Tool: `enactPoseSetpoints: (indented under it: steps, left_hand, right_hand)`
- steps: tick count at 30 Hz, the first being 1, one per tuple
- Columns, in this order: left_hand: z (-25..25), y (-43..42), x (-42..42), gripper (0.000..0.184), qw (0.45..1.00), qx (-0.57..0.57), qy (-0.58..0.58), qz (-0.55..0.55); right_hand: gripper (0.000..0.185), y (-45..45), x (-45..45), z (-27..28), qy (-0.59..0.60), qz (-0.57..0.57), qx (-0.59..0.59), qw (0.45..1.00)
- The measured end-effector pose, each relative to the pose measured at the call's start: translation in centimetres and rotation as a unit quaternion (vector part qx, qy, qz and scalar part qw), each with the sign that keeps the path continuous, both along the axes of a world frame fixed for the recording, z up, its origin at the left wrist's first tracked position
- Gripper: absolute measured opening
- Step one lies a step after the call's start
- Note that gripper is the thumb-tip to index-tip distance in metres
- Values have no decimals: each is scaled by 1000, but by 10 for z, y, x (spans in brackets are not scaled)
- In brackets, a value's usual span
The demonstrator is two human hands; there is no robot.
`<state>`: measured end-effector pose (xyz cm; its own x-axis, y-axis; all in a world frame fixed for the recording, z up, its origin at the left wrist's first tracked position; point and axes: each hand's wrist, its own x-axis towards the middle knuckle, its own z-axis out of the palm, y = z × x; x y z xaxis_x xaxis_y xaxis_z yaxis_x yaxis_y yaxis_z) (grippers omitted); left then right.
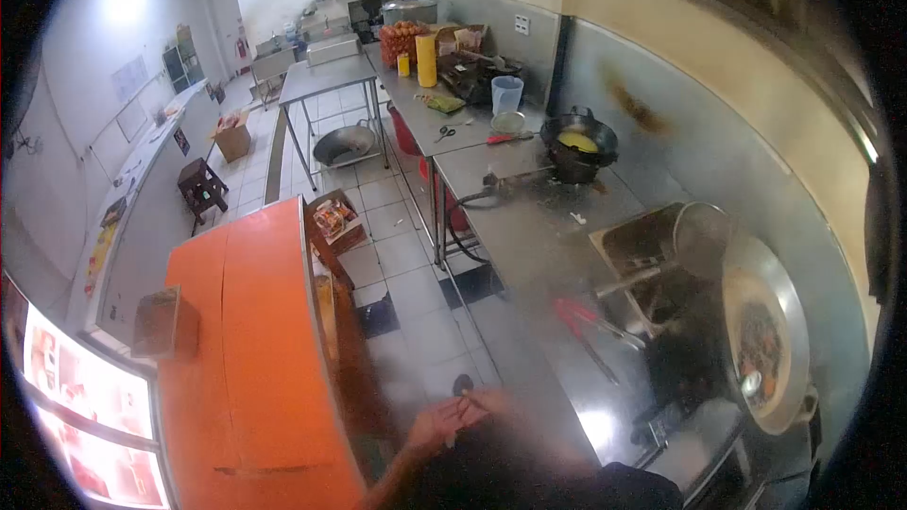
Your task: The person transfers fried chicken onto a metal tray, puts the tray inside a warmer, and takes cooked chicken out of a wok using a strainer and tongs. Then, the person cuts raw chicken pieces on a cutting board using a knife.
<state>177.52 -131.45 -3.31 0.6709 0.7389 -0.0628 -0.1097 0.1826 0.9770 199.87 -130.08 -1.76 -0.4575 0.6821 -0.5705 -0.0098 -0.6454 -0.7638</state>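
Observation:
My left hand [436,423] and my right hand [485,405] meet low in front of me, beside the steel counter's edge. Their fingers are closed and touch one another. Blur and small size hide what, if anything, lies between them. A small dark round thing [462,384] shows just beyond the fingertips; whether I hold it is unclear. On the counter to the right lie red-handled tongs [578,314]. Past them a wire strainer [701,238] rests over a square metal container [631,244]. A large wok [792,340] with dark contents and a ladle [751,384] stands far right.
An orange-topped cabinet [250,340] stands left of the narrow tiled aisle [416,312]. Further along the steel counter [515,250] are a black pot with yellow liquid [578,144], a clear jug [506,94] and scissors [445,133]. A box of packets [335,217] sits on the floor.

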Motion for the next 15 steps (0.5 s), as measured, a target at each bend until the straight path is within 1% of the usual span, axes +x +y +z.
enactPoseSetpoints:
  steps: [1,2,3,4,5,6,7,8,9,10,11,12,13,14,15]
  left_hand:
    - [11,30,-3,40,999,-32,21,-8]
    - [25,66,-1,42,997,-61,39,-18]
    - [41,93,2,44,993,-98,57,-28]
    - [70,119,8,44,992,-108,54,-27]
    - [97,147,15,44,994,-63,84,3]
    - [111,171,21,44,993,-20,114,33]
    - [108,196,26,44,993,-31,110,31]
    - [100,227,32,46,987,-137,9,78]
    - [90,254,35,48,958,-243,-90,124]
    - [74,278,37,48,955,-252,-92,123]
    - [64,301,41,48,980,-147,-58,121]
    - [55,321,45,48,988,-96,-44,115]
    - [54,342,50,48,992,-45,-29,113]
    - [74,359,57,48,993,-84,8,80]
    - [71,380,62,48,992,-103,25,62]
  right_hand:
    - [49,22,5,5,0,3,-3,1000]
    - [43,52,14,15,-98,-37,22,994]
    - [37,71,22,27,-194,-76,41,977]
    - [27,95,31,1,-32,-168,30,985]
    - [27,113,48,-25,-38,-166,20,985]
    - [25,140,52,-1,-127,-124,121,977]
    - [23,164,54,15,-211,-76,221,949]
    - [23,188,60,9,-216,-74,217,949]
    - [26,211,63,2,-131,-73,223,963]
    - [29,227,64,4,-91,-73,222,968]
    - [32,244,61,17,-50,-73,219,972]
    - [37,259,56,32,-159,-74,275,945]
    - [40,277,55,37,-215,-74,301,926]
    - [43,295,54,42,-271,-74,323,904]
    - [43,312,54,37,-174,-117,223,952]
